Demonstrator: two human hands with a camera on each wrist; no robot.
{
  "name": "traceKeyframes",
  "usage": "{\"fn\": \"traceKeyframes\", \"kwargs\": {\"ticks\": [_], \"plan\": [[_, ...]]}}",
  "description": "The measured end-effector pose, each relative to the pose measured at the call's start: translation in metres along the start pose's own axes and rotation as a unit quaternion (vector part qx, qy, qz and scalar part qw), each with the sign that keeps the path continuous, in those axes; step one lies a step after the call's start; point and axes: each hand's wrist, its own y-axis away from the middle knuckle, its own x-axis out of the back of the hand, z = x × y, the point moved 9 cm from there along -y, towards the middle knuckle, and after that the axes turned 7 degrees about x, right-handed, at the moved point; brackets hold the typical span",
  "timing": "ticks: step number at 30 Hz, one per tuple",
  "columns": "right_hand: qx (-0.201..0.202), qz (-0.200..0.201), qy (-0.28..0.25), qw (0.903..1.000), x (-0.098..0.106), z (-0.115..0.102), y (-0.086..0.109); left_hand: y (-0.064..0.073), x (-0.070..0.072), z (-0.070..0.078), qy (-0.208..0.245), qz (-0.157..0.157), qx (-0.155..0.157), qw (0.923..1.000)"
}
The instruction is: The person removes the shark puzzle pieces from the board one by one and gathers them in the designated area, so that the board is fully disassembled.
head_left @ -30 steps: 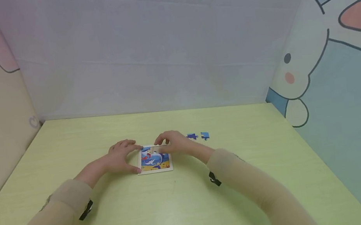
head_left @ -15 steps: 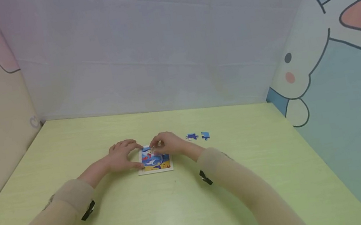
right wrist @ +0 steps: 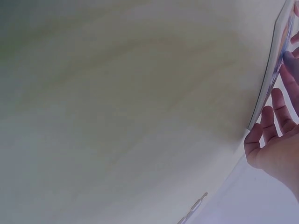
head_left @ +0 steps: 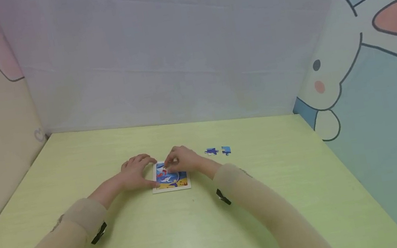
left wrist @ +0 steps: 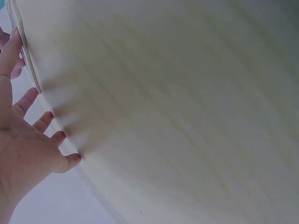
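Observation:
In the head view a small puzzle board (head_left: 171,189) with a white rim lies on the table, its picture showing blue sea and yellow sand. My left hand (head_left: 133,175) spans the board's left side, index fingertip at the upper corner and thumb on the lower left. Its other fingers are spread on the table, as the left wrist view shows. Over the upper middle of the picture, my right hand (head_left: 184,159) pinches a puzzle piece with thumb and index finger; the piece is mostly hidden. In the right wrist view the other fingers lie near the board's edge (right wrist: 267,77).
Two loose blue puzzle pieces, a left one (head_left: 211,152) and a right one (head_left: 226,150), lie on the pale yellow table (head_left: 200,236) right of the board. A plain wall (head_left: 172,58) stands behind, with a rabbit-painted panel (head_left: 394,101) at the right.
My right hand has moved left over the board, to the upper middle of the picture. My left thumb has shifted slightly inward from the lower left corner. The loose pieces have stayed put.

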Motion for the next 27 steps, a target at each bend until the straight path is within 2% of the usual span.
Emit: {"fn": "traceKeyframes", "kwargs": {"ticks": [7,14,23,27], "plan": [[-0.003,-0.003,-0.012,0.9999,0.0003,-0.0033,-0.001,0.0003,0.0001,-0.0005,0.002,-0.001,0.002,1.0],[-0.022,0.013,-0.077,0.9967,0.0041,0.0011,-0.0014,-0.0002,0.0008,0.0026,0.006,-0.004,0.001,1.0],[-0.031,0.013,-0.119,0.9924,0.0052,-0.0001,-0.0008,0.0,0.0006,0.0005,0.003,-0.005,0.005,1.0],[-0.039,0.024,-0.152,0.9874,0.004,0.0013,-0.0026,0.0001,0.0004,0.0004,0.0,-0.007,0.006,1.0]]}}
